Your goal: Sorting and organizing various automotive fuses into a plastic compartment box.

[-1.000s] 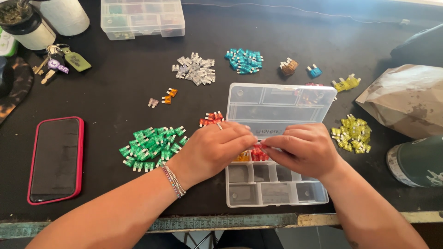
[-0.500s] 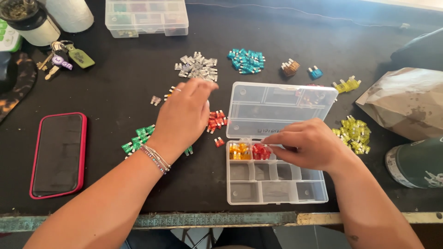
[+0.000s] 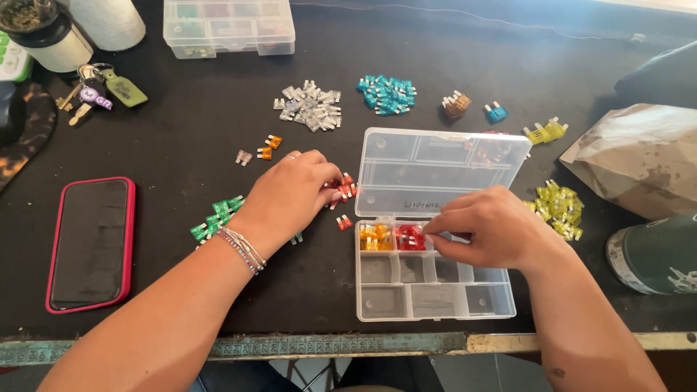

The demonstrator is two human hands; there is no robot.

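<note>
Centrally, clear compartment box (image 3: 435, 290) (lid open) between both hands, brown bag (image 3: 639, 163) rightward.

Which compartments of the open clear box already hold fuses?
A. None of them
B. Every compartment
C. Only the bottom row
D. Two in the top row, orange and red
D: the clear box holds orange fuses and red fuses in two top-row compartments; the other visible ones look bare.
</note>
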